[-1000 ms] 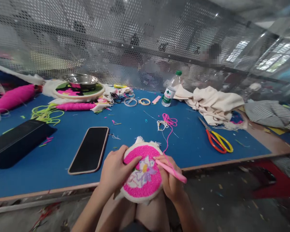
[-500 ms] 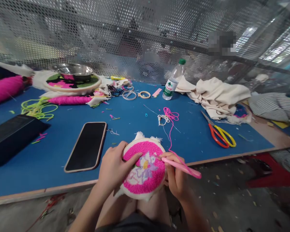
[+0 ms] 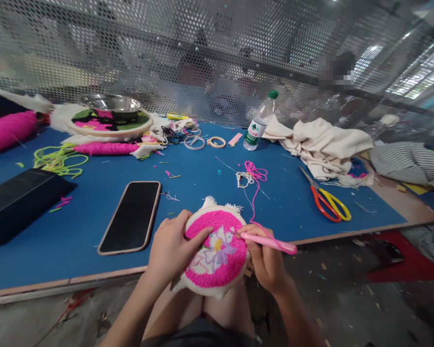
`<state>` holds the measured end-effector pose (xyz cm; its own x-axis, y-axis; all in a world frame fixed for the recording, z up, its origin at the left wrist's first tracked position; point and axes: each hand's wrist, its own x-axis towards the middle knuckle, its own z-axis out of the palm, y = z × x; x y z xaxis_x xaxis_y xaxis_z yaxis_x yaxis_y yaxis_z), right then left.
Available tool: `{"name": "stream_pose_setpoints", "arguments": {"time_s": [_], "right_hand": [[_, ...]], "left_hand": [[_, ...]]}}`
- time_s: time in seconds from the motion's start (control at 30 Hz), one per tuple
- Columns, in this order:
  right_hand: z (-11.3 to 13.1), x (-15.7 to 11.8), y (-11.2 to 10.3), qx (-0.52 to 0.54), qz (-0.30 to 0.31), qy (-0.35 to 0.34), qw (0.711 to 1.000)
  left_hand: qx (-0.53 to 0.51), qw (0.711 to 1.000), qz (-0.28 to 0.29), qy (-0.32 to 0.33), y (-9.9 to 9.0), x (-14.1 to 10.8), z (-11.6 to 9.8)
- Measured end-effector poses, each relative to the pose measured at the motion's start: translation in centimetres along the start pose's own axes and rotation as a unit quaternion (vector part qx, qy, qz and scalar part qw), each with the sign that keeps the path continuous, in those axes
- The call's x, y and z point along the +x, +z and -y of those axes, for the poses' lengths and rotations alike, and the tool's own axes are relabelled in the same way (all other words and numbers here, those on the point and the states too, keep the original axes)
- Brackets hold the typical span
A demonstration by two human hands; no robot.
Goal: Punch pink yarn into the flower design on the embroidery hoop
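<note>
An embroidery hoop [image 3: 206, 279] with a looped pink ground and a white and purple flower rests above my lap, against the table edge. My left hand [image 3: 175, 246] grips its left rim, thumb lying across the stitched face. A pink punch needle [image 3: 269, 242] is held in my right hand [image 3: 265, 262], its metal tip at the cloth near the upper right of the flower. Pink yarn [image 3: 255, 171] runs from a loose bundle on the table down to the tool's handle. My right hand's lower fingers are partly hidden beside the hoop.
A phone [image 3: 132, 217] and a black case [image 3: 21, 202] lie to the left. Scissors [image 3: 327, 200], cream cloth [image 3: 329, 140] and a water bottle [image 3: 258, 125] are on the right half. Behind stand a steel bowl [image 3: 112, 103] on a larger hoop [image 3: 90, 131] and a perforated metal screen [image 3: 210, 58].
The punch needle's handle end has shifted slightly left and up, and its tip stays near the same patch of cloth. My left hand keeps its grip on the hoop.
</note>
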<state>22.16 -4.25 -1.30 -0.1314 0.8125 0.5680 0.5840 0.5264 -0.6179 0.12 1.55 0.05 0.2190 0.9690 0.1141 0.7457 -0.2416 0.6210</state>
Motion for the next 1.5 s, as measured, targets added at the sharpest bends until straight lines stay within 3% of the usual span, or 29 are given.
{"name": "stream_pose_setpoints", "arguments": {"time_s": [0.23,0.5,0.97,1.5], "right_hand": [[2.0,2.1,-1.2,-0.065,0.011,0.020,0.998],[2.4,2.2,1.0,-0.157,0.033,0.024,0.987],[1.8,-1.0,2.4,-0.029,-0.140,0.047,0.989],[1.8,-0.9,2.4,-0.032,-0.137,0.026,0.990]], "left_hand": [[0.002,1.000,-0.005,0.001,0.0,0.1,0.0],[-0.088,0.996,-0.018,-0.001,0.2,-0.5,0.0],[-0.085,0.996,-0.005,-0.019,0.2,-0.3,0.1],[-0.078,0.997,-0.006,-0.016,0.3,-0.2,0.3]]}}
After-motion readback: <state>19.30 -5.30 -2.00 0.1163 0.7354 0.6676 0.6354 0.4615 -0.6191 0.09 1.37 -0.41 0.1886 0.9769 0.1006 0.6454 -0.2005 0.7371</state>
